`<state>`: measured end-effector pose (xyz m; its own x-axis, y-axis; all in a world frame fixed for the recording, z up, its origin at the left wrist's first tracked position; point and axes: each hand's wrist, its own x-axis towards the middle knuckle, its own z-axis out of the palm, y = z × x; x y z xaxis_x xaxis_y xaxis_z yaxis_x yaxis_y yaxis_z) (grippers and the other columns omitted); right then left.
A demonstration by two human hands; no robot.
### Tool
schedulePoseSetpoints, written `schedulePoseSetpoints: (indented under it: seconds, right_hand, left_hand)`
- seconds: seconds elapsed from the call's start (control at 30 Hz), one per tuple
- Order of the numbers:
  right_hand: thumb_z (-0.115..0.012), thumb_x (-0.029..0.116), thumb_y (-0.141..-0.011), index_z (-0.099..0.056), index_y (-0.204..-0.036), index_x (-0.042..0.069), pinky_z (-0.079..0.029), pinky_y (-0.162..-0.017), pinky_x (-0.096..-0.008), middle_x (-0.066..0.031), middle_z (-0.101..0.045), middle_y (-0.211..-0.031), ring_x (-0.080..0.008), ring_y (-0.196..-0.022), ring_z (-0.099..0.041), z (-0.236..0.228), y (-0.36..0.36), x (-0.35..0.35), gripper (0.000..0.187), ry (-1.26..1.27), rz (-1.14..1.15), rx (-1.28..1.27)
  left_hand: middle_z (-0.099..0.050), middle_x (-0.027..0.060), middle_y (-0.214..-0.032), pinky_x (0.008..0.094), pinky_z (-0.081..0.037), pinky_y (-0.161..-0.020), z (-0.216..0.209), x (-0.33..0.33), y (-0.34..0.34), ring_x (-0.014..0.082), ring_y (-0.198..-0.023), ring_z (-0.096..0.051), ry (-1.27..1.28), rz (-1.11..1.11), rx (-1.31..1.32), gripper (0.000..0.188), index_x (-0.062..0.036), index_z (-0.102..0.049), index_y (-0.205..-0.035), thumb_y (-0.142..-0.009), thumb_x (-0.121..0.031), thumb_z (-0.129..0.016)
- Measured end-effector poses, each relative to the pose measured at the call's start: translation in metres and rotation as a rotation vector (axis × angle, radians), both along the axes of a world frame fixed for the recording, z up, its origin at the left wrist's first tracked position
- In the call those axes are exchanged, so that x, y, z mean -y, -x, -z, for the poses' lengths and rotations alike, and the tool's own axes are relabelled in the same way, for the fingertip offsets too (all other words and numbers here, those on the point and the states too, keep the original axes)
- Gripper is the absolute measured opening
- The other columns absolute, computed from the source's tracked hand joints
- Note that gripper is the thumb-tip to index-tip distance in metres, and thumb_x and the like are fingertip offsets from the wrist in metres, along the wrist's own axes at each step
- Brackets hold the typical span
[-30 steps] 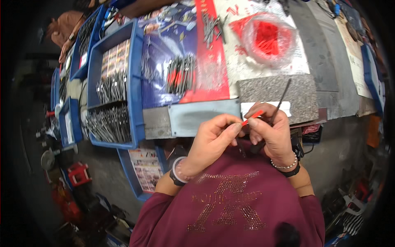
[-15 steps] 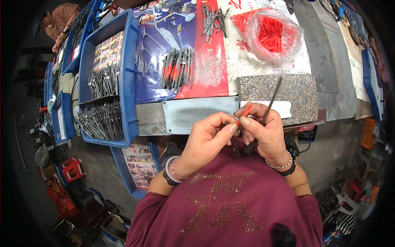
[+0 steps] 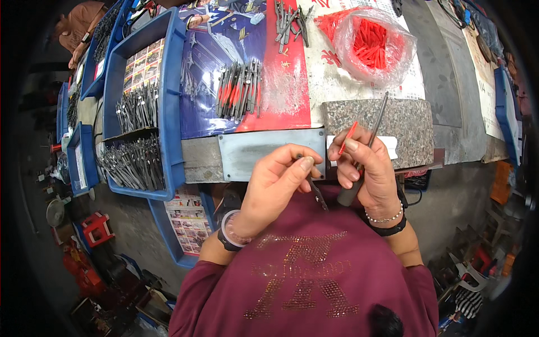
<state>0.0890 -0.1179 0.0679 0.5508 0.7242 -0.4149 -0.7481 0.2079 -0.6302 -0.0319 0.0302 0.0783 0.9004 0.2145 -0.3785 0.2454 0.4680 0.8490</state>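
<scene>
Between the thumb and fingers of my left hand (image 3: pixel 274 182) is a slim dark metal piece (image 3: pixel 318 196), its lower end hanging toward my shirt. My right hand (image 3: pixel 371 175) pinches a thin red plastic strip (image 3: pixel 349 138) between thumb and forefinger. Held against the palm by the other fingers of that same hand is a screwdriver (image 3: pixel 380 119), its shaft slanting up and its dark handle showing below. The two hands are a short way apart, just in front of the bench edge. Part of the metal piece is hidden by my left fingers.
A clear bag of red strips (image 3: pixel 370 48) lies beyond a speckled stone slab (image 3: pixel 382 112). Dark pieces with red strips (image 3: pixel 238 92) sit in a row on the bench, and several dark pieces (image 3: pixel 291 25) lie farther back. At left, a blue bin (image 3: pixel 175 112) holds many dark pieces.
My hands have moved apart from being close together. The right hand has drawn the red strip up and away from the left fingers, and the screwdriver's handle now shows.
</scene>
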Motion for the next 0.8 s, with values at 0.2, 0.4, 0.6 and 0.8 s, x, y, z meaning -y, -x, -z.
schedulePoseSetpoints:
  seconds: [0.2, 0.4, 0.6, 0.8]
  right_hand:
    - [-0.058, 0.012, -0.094, -0.061, -0.105, -0.001, -0.039, -0.044, -0.0200, -0.0064, -0.063, -0.079, -0.0040, -0.049, -0.043, -0.001, 0.000, 0.003, 0.017, 0.066, -0.025, 0.070]
    - [-0.061, 0.006, -0.092, -0.055, -0.117, -0.003, -0.038, -0.048, -0.0160, -0.0030, -0.061, -0.082, -0.0017, -0.057, -0.049, -0.005, 0.009, 0.003, 0.027, 0.111, -0.062, 0.356]
    - [-0.060, 0.005, -0.092, -0.058, -0.114, -0.003, -0.041, -0.055, -0.0164, -0.0004, -0.059, -0.082, -0.0013, -0.065, -0.052, -0.013, 0.012, 0.008, 0.024, 0.219, -0.156, 0.505]
    - [-0.061, 0.001, -0.089, -0.061, -0.110, -0.004, -0.045, -0.064, -0.0186, -0.0028, -0.062, -0.086, -0.0045, -0.075, -0.056, -0.014, 0.020, 0.011, 0.022, 0.233, -0.203, 0.658]
  left_hand:
    - [-0.061, 0.0027, -0.088, 0.0182, -0.046, -0.065, 0.001, 0.000, 0.002, 0.0042, -0.072, -0.054, 0.076, -0.066, 0.022, 0.023, 0.0000, -0.059, -0.111, -0.100, -0.018, -0.051]
    - [-0.062, 0.0036, -0.088, 0.0180, -0.046, -0.063, 0.002, -0.003, 0.001, 0.0049, -0.069, -0.056, 0.200, -0.090, 0.035, 0.026, 0.0000, -0.058, -0.115, -0.100, -0.020, -0.051]
    - [-0.061, 0.0041, -0.092, 0.0187, -0.046, -0.064, 0.004, 0.000, 0.000, 0.0055, -0.069, -0.056, 0.252, -0.142, 0.046, 0.028, 0.0001, -0.056, -0.119, -0.101, -0.020, -0.048]
    - [-0.060, 0.0036, -0.092, 0.0194, -0.047, -0.064, 0.003, 0.003, -0.002, 0.0059, -0.069, -0.056, 0.265, -0.159, 0.039, 0.029, 0.0009, -0.055, -0.120, -0.102, -0.019, -0.048]
